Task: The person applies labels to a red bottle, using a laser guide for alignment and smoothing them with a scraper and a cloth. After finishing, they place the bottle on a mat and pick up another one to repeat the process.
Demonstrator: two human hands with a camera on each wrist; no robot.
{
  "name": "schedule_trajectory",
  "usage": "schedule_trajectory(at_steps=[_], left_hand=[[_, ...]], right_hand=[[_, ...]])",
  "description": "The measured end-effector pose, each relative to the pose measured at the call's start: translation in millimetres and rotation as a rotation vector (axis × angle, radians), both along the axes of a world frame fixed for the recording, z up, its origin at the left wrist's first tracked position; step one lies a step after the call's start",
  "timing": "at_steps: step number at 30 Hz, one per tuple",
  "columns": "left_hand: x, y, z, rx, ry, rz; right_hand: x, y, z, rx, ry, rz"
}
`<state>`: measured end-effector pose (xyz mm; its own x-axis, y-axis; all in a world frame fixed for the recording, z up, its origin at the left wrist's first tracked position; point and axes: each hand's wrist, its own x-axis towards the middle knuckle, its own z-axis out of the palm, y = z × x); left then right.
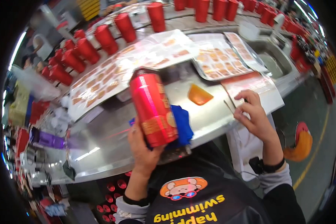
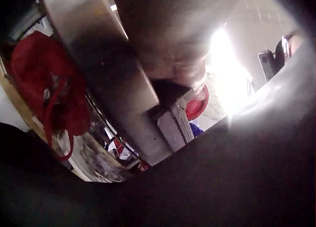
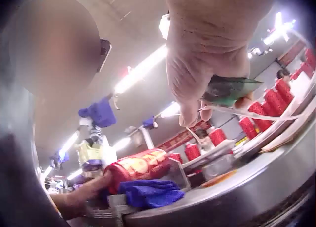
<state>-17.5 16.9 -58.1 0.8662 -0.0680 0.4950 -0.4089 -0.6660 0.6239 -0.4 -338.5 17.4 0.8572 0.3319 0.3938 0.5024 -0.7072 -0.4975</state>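
Observation:
A red cylindrical can (image 1: 153, 108) with gold print lies tilted over the metal table, its lower end toward the person. My left hand (image 1: 143, 151) grips it from below, thumb along its side; in the left wrist view only a little of its red end (image 2: 197, 106) shows. Beneath and beside the can is a bunched blue cloth (image 3: 150, 192). My right hand (image 1: 254, 114) is raised over the table's right part, fingers curled. In the right wrist view, those fingers hold a dark green flat piece (image 3: 229, 90), with a thin pale strip (image 3: 252, 114) at the fingertips.
An orange translucent piece (image 1: 199, 95) lies on the metal table (image 1: 112, 143). Behind it are sheets of brown-orange labels (image 1: 222, 56) and a long plastic-covered sheet (image 1: 100, 84). Several red cans (image 1: 155, 16) line the back. A sink (image 1: 274, 59) is at right.

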Motion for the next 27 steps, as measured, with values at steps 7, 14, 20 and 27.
schedule_trajectory(at_steps=[7, 14, 20, 27], left_hand=[[-4, 10, 20, 0.172, -0.002, 0.018], [-11, 7, 46, -0.205, -0.028, -0.188], [-15, 3, 70, -0.036, -0.013, -0.17], [-25, -4, 49, -0.088, -0.019, 0.043]], right_hand=[[4, 83, 37, 0.09, 0.026, 0.369], [8, 121, 49, 0.155, 0.058, 0.559], [10, 133, 35, 0.171, 0.145, 0.586], [6, 130, 5, 0.295, 0.324, 0.395]])
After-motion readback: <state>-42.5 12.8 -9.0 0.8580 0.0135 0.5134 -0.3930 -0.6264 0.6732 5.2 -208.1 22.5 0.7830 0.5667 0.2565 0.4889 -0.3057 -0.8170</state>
